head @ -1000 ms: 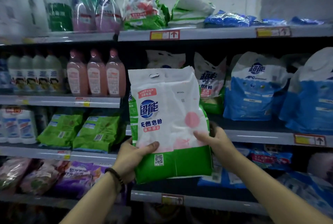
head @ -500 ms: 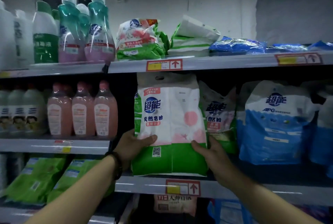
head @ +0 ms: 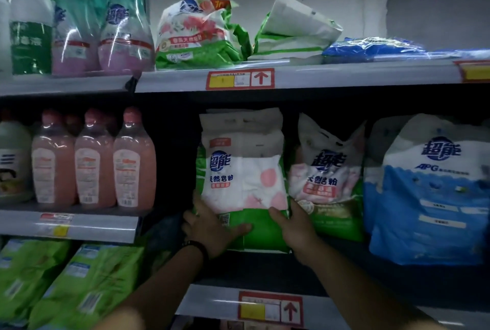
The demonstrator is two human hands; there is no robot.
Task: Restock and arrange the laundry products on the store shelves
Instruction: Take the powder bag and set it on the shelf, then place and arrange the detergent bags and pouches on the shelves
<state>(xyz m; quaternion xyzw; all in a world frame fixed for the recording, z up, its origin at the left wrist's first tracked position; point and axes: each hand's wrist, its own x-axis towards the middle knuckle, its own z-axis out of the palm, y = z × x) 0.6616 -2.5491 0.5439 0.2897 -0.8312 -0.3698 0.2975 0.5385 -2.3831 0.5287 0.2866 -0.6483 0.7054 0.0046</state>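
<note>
Grips green-white detergent bag (head: pixel 244 181) at bottom corners with left hand (head: pixel 212 228) and right hand (head: pixel 294 226), thumbs across front. Sits upright at left end of middle shelf (head: pixel 344 274), back from front edge, touching matching bag (head: pixel 328 178) on right.

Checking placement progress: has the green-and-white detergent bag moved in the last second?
Yes. The detergent bag rose and went back onto the shelf, beside the matching bag.

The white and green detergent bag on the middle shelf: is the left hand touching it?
Touching. The head view shows the left hand holding the lower left corner of the white and green detergent bag, thumb across its green front.
</note>
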